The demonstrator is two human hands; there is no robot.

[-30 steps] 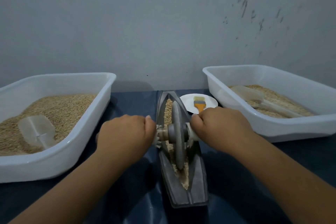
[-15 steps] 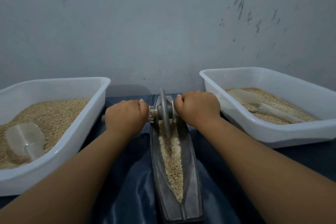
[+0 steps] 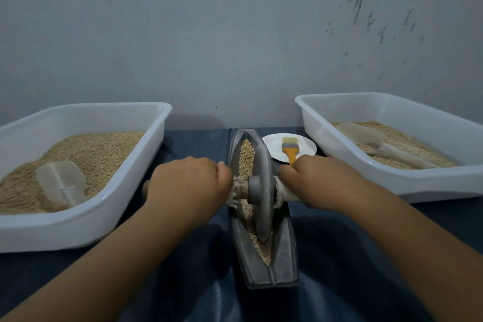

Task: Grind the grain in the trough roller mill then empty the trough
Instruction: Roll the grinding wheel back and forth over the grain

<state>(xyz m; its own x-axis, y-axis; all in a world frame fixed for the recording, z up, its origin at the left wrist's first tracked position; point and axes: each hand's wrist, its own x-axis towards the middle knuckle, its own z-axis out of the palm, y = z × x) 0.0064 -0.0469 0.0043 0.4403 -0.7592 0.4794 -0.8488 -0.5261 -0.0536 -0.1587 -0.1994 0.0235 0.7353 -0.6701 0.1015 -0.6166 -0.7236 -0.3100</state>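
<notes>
A grey boat-shaped metal trough point(image 3: 283, 264) lies lengthwise on the dark blue cloth in front of me. Tan grain point(image 3: 246, 154) fills its groove. A grey roller wheel point(image 3: 261, 191) stands upright in the groove near the trough's middle. My left hand point(image 3: 188, 185) is closed around the left end of the wheel's axle handle. My right hand point(image 3: 318, 183) is closed around the right end. Both handle ends are mostly hidden by my fists.
A white tub point(image 3: 104, 206) of grain with a clear scoop point(image 3: 61, 183) stands at the left. A second white tub point(image 3: 418, 180) with grain and a scoop point(image 3: 376, 144) stands at the right. A white plate point(image 3: 305, 144) holding an orange-handled brush point(image 3: 290, 150) sits behind my right hand.
The wheel and both hands have rolled back toward me from the trough's far end to its middle. The plate and brush, hidden half a second ago, show again.
</notes>
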